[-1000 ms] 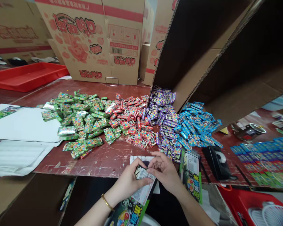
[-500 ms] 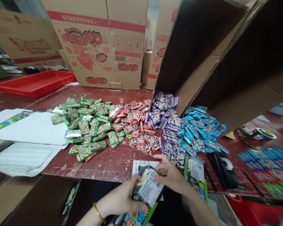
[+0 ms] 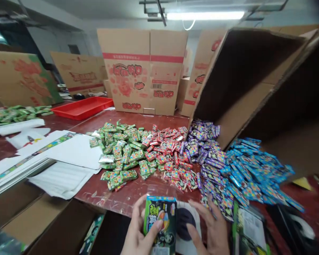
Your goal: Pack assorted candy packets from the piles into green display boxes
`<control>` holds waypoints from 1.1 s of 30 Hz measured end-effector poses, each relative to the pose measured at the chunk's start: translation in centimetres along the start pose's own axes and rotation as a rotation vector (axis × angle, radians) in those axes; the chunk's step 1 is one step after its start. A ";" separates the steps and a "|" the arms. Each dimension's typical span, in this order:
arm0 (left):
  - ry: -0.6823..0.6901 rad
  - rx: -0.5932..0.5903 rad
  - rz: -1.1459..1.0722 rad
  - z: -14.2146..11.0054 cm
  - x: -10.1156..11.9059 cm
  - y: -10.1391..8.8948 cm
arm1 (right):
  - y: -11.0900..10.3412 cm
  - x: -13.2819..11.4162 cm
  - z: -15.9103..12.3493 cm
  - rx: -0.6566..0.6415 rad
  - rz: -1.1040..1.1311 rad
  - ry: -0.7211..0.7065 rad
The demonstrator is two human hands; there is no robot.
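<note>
My left hand [image 3: 142, 228] is closed around a green and black candy pack [image 3: 162, 221], its thumb pressed on the printed front. Clear plastic sticks up at the top of the pack, and a blue edge shows there. Just to the right is my right hand [image 3: 211, 225], its fingers apart and nothing in them. Between the hands a white sheet with a dark round patch [image 3: 186, 223] is partly covered. Beyond my hands lie heaps of small wrapped candies: green [image 3: 124, 148], red [image 3: 172, 145], purple [image 3: 210, 159] and blue [image 3: 255, 170].
A large cardboard box [image 3: 244, 81] leans open over the purple and blue heaps. Another pack [image 3: 251, 226] and a black tape dispenser [image 3: 292, 223] sit at the right. White sheets [image 3: 77, 148] and a red tray [image 3: 82, 108] are on the left. Upright cartons [image 3: 143, 74] stand behind.
The view has tilted up and shifted left. The pack has been turned so its colourful front shows. My right hand has come off it and spread its fingers.
</note>
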State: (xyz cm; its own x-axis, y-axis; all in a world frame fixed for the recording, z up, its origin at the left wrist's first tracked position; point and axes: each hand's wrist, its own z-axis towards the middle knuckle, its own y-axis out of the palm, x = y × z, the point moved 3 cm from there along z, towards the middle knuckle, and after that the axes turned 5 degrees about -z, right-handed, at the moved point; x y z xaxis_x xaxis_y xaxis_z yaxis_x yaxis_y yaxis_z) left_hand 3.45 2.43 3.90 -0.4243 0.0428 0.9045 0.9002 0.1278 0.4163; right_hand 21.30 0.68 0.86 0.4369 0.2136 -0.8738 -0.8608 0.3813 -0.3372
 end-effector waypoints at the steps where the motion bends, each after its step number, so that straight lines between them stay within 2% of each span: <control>1: 0.007 -0.027 0.025 -0.6 -0.4 -0.4 | -0.1 -0.8 0.4 -0.050 -0.036 -0.066; 3: -0.006 -0.062 0.061 -1.5 -1.4 -1.1 | 0.3 -1.9 1.0 -0.191 -0.033 -0.171; 4: -0.016 -0.068 0.079 -1.9 -2.0 -1.5 | 0.7 -2.1 1.1 -0.252 0.001 -0.186; 6: -0.022 -0.062 0.110 -2.3 -2.9 -2.1 | 1.6 -1.8 0.8 -0.282 0.070 -0.149; 9: -0.029 -0.085 0.162 -2.2 -3.4 -2.6 | 2.5 -0.6 -0.5 -0.133 0.150 -0.004; 11: -0.058 -0.180 0.231 -2.0 -3.3 -2.6 | 2.8 -0.2 -1.5 -0.022 0.228 0.090; 13: -0.064 -0.307 0.321 -1.8 -3.0 -2.5 | 3.3 -0.2 -2.2 0.005 0.299 0.135; 15: -0.004 -0.371 0.417 -1.7 -2.8 -2.4 | 3.7 -0.5 -2.7 -0.007 0.340 0.137; 18: 0.086 -0.323 0.498 -1.2 -2.5 -2.3 | 4.1 -1.0 -2.8 -0.015 0.373 0.136; 20: 0.084 -0.277 0.479 -0.7 -2.3 -2.1 | 4.3 -1.2 -2.8 -0.004 0.391 0.120; 24: 0.086 -0.280 0.303 0.3 -1.3 -1.4 | 4.4 -1.8 -2.4 0.001 0.372 0.085; 28: 0.070 -0.221 0.141 0.8 -0.7 -1.1 | 4.0 -2.5 -1.7 0.101 0.397 0.065; 30: 0.071 -0.225 0.178 0.7 -0.5 -1.1 | 4.0 -2.7 -1.4 0.041 0.419 0.091; 33: 0.089 -0.310 0.320 0.5 -0.1 -0.9 | 3.8 -2.7 -0.8 -0.102 0.439 0.168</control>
State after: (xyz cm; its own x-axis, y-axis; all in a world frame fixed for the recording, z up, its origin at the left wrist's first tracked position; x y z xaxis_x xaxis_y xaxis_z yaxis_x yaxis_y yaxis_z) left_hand 2.60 2.85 3.39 -0.1225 -0.0553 0.9909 0.9772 -0.1814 0.1107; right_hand 16.66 0.81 1.64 -0.0144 0.1830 -0.9830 -0.9794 0.1955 0.0507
